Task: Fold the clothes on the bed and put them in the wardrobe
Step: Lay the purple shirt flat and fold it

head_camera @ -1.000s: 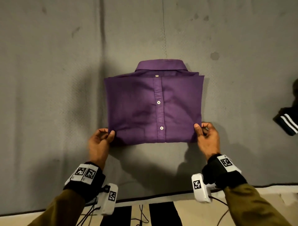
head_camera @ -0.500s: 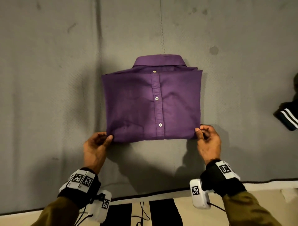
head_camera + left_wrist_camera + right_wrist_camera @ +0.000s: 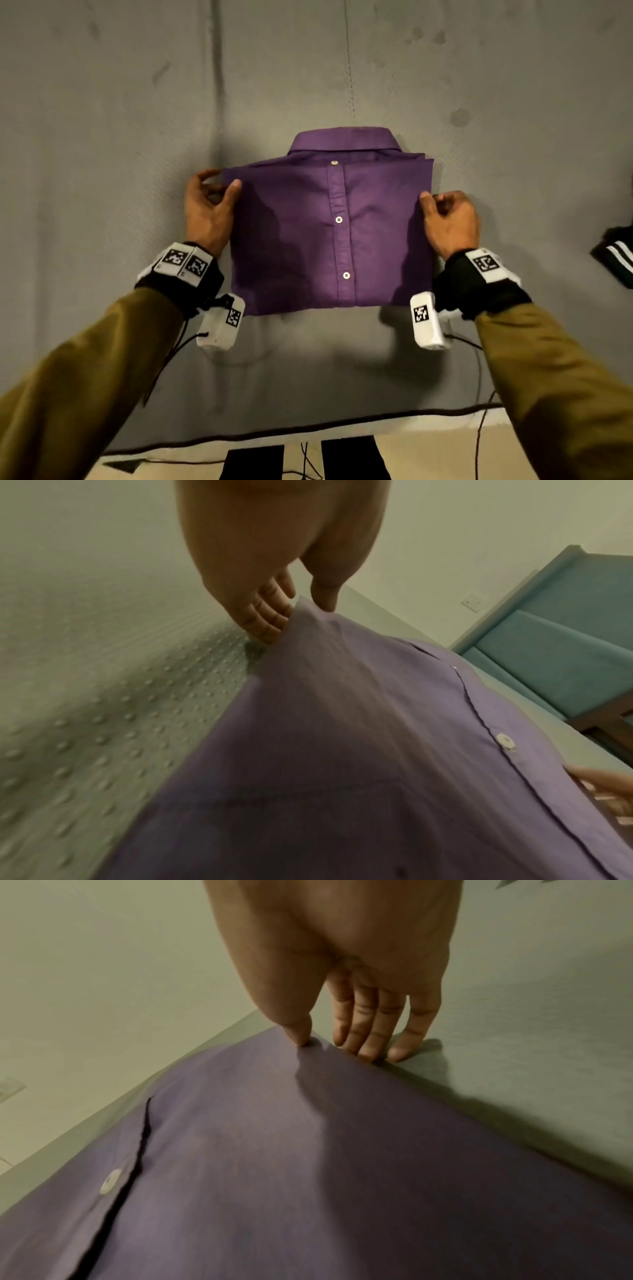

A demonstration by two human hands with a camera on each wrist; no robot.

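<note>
A folded purple button shirt [image 3: 329, 222] lies collar-away on the grey bed cover [image 3: 102, 171]. My left hand [image 3: 221, 181] pinches its far left corner, thumb on top and fingers under the edge; the left wrist view shows the same pinch by the left hand [image 3: 301, 604] on the shirt [image 3: 342, 750]. My right hand [image 3: 433, 202] grips the right edge a little below the shoulder fold. In the right wrist view the right hand [image 3: 329, 1039] has its thumb on top of the shirt [image 3: 308, 1177] and its fingertips at the edge.
A black garment with white stripes [image 3: 616, 257] lies at the right edge of the bed. The bed's near edge [image 3: 308, 428] runs just below my forearms, with cables hanging over it. A blue padded headboard [image 3: 548, 656] stands beyond the shirt.
Both hands left the shirt's near corners and moved up along its sides to the far part by the collar, where they now take hold. The shirt stays folded.
</note>
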